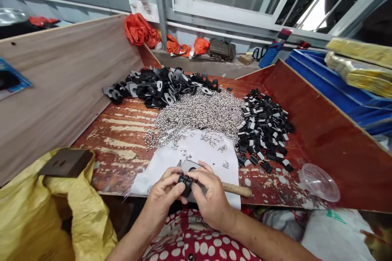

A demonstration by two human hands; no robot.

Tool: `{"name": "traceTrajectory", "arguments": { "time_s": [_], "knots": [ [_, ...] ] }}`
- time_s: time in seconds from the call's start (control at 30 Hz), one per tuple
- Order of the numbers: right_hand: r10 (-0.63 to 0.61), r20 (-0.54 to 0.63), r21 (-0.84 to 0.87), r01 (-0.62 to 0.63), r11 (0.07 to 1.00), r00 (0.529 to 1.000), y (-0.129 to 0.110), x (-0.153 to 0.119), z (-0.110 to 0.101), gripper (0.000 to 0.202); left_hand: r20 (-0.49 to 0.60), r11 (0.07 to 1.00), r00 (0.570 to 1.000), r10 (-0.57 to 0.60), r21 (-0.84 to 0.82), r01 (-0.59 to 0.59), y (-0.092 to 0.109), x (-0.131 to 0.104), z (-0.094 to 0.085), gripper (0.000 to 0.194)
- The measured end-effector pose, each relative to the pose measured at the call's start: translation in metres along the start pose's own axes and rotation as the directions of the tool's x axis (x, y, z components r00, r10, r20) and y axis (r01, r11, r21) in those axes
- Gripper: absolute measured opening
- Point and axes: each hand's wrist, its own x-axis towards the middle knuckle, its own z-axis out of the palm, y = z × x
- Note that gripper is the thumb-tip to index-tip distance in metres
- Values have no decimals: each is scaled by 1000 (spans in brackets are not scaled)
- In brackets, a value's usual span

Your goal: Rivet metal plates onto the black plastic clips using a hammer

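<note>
Close to the table's front edge, my left hand [167, 189] and my right hand [211, 195] are both closed on a small black plastic part [185, 184]. A flat dark piece [191, 165] with a hole stands out beyond my fingers, seemingly joined to it; the join is hidden. Under my hands lies a white cloth [214, 163] with a few loose metal pins on it. A wooden handle [237, 189] pokes out to the right of my right hand. Beyond the cloth is a heap of small shiny metal pins [202, 110].
Flat black pieces [150, 85] are piled at the back left, small black clips [265, 126] at the right. A clear plastic bowl [320, 182] sits at the front right. Wooden boards [61, 77] wall the sides. A yellow sack [88, 204] hangs at the front left.
</note>
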Motion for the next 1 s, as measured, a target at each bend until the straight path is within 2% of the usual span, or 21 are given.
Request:
{"name": "traceTrajectory", "arguments": {
  "time_s": [0.07, 0.13, 0.2, 0.23, 0.27, 0.3, 0.37, 0.47, 0.53, 0.6, 0.63, 0.67, 0.7, 0.73, 0.8, 0.83, 0.87, 0.9, 0.93, 1.0],
  "knots": [
    [55, 114, 62, -62, 996, 992, -3, 5, -3, 33, -22, 998, 999, 31, 49, -30, 1, -1, -7, 28],
    [67, 315, 90, -100, 991, 947, 2, 23, -9, 34, -45, 992, 997, 70, 110, -65, 4, -2, -15, 29],
    [134, 420, -43, -128, 991, 897, 16, 52, -15, 32, -87, 988, 992, 97, 132, -85, 7, -1, -23, 28],
    [191, 401, -159, -137, 978, 896, 26, 70, -18, 29, -113, 989, 989, 98, 123, -84, 7, 0, -28, 26],
    [251, 301, -316, -152, 937, 920, 36, 88, -19, 26, -141, 991, 986, 93, 105, -79, 7, 1, -32, 26],
    [274, 232, -396, -166, 903, 933, 46, 105, -20, 22, -167, 994, 982, 86, 87, -72, 6, 2, -36, 28],
    [283, 168, -472, -176, 864, 944, 63, 133, -19, 15, -196, 995, 978, 69, 84, -54, 3, 3, -42, 29],
    [270, 191, -464, -156, 872, 944, 72, 150, -19, 9, -200, 973, 973, 118, 217, -73, 2, 5, -49, 27],
    [270, 233, -417, -154, 896, 934, 68, 143, -22, 12, -178, 886, 944, 278, 426, -181, 4, 6, -51, 22],
    [281, 330, -349, -160, 923, 901, 58, 125, -27, 12, -63, 677, 872, 485, 658, -329, 8, 8, -50, 16],
    [291, 414, -298, -173, 939, 863, 54, 114, -28, 11, 33, 548, 833, 552, 739, -392, 10, 9, -47, 14],
    [306, 517, -223, -220, 950, 799, 49, 103, -29, 13, 138, 427, 801, 582, 787, -446, 13, 10, -43, 10],
    [321, 620, -132, -308, 942, 716, 45, 92, -30, 19, 242, 326, 778, 580, 806, -494, 16, 10, -38, 7],
    [329, 711, -46, -426, 903, 621, 42, 82, -29, 25, 329, 249, 758, 562, 807, -535, 18, 10, -32, 9],
    [330, 834, 36, -639, 769, 443, 38, 69, -27, 32, 443, 150, 729, 522, 793, -590, 21, 9, -22, 22],
    [329, 862, 15, -669, 743, 385, 37, 68, -27, 31, 475, 121, 718, 509, 786, -606, 22, 8, -18, 26],
    [344, 859, -48, -610, 791, 378, 38, 69, -27, 27, 488, 107, 716, 498, 785, -610, 23, 7, -16, 29],
    [365, 833, -140, -481, 865, 415, 39, 74, -27, 22, 483, 111, 725, 491, 791, -602, 23, 7, -15, 30],
    [378, 786, -244, -317, 917, 489, 40, 82, -27, 18, 458, 136, 744, 487, 801, -583, 23, 6, -16, 31],
    [356, 641, -442, -51, 895, 680, 46, 104, -28, 18, 354, 245, 798, 488, 822, -514, 22, 5, -21, 33]
  ]
}}
